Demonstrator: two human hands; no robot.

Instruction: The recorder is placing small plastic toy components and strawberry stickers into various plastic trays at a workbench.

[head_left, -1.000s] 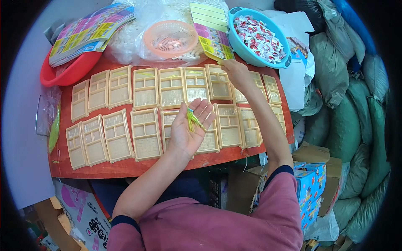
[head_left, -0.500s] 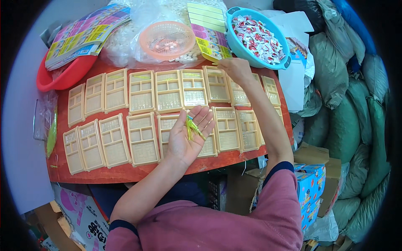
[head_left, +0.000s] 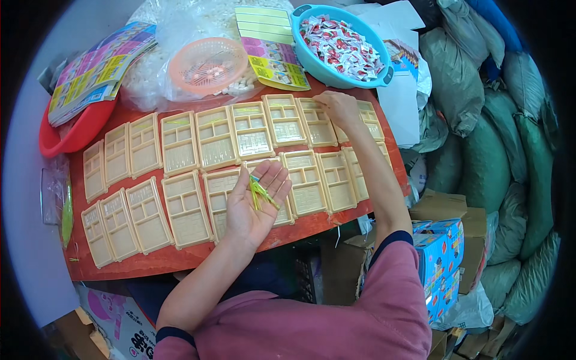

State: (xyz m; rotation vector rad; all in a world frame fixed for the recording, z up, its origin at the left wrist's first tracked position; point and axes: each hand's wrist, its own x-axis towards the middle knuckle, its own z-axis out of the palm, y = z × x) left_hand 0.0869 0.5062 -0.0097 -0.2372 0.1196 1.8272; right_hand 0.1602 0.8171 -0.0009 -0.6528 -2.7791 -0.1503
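My left hand (head_left: 247,217) is palm up over the front row of trays, fingers slightly spread, holding a small bunch of thin yellow-green strips (head_left: 260,194). A little blue shows at the top of the bunch. My right hand (head_left: 339,109) reaches to the far row, its fingers pinched at the upper end of a beige compartment tray (head_left: 318,129). Whatever it pinches is hidden. In the far row, several trays hold a yellow-green strip in the top compartment, such as the tray (head_left: 252,141) left of centre. The front row's trays, including one at the left (head_left: 149,223), stand below.
On the red table (head_left: 180,259), a red basin (head_left: 53,143) with printed sheets (head_left: 99,69) stands far left. A pink colander (head_left: 207,67) rests on bagged white pieces. A blue basin (head_left: 303,51) holds small sachets. Green sacks (head_left: 489,156) and a carton (head_left: 474,240) with blue boxes lie right.
My right hand has come down from the far edge by the printed sheets to a far-row tray. My left hand still holds the strips. The whole view has shifted slightly.
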